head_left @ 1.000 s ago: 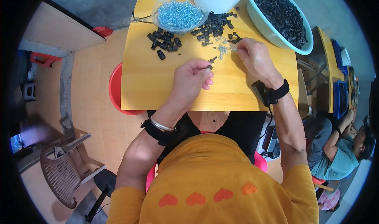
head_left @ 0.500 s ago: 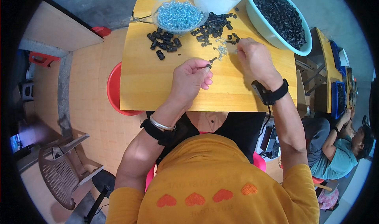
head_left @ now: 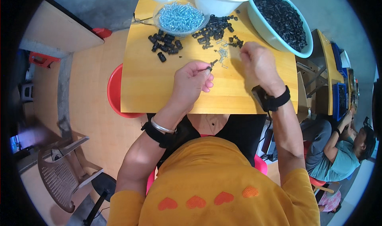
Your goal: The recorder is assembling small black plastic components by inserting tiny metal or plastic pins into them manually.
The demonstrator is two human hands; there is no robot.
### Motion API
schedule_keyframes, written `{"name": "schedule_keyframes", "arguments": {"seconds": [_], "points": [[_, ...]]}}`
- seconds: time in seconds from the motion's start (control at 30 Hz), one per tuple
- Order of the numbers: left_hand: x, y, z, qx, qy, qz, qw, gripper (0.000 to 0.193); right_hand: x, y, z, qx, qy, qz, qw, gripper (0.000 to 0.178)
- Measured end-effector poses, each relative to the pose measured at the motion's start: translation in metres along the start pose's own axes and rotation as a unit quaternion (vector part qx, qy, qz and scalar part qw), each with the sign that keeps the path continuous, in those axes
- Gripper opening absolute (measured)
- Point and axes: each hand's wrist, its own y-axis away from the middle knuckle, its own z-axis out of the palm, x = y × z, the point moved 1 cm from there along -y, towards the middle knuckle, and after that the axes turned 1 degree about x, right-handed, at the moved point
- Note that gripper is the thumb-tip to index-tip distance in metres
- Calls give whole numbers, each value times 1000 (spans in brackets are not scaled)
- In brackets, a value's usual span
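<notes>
My left hand [head_left: 190, 80] is closed in a pinch over the front half of the wooden table. Between its thumb and forefinger is a small black plastic piece [head_left: 213, 63], its thin stem pointing up and to the right. My right hand [head_left: 258, 63] is held with curled fingers to the right of a scatter of small metal springs [head_left: 223, 55]; whatever its fingertips hold is hidden. Loose small black plastic parts [head_left: 217, 26] lie beyond both hands. To their left is a group of black barrel-shaped pieces [head_left: 165, 43].
A clear bowl of springs [head_left: 181, 17] stands at the back, with white tubs [head_left: 223, 1] behind it. A pale green basin [head_left: 278, 43] of black parts is at the back right. A red bucket [head_left: 114, 91] sits left of the table [head_left: 159, 94]. A co-worker [head_left: 338, 154] sits far right.
My right hand has drawn back slightly toward me from the springs and black parts, uncovering more of them. My left hand keeps its pinch on the black piece, almost unmoved.
</notes>
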Motion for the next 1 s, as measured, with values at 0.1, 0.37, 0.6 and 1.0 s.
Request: {"name": "schedule_keyframes", "arguments": {"seconds": [0.1,0.37,0.6,1.0], "points": [[-3,5,-1,0,-5,1,1000,17,-6,2,-5,-70,-134,61,987,3],[-5,9,-3,-44,24,15,999,18,-41,14,-12,-205,-493,127,836,6],[-4,11,-6,-95,31,31,994,17,-47,14,-15,-213,-474,138,843,5],[-3,15,-5,-107,-13,47,993,15,-49,13,-10,-246,-486,118,831,2]]}}
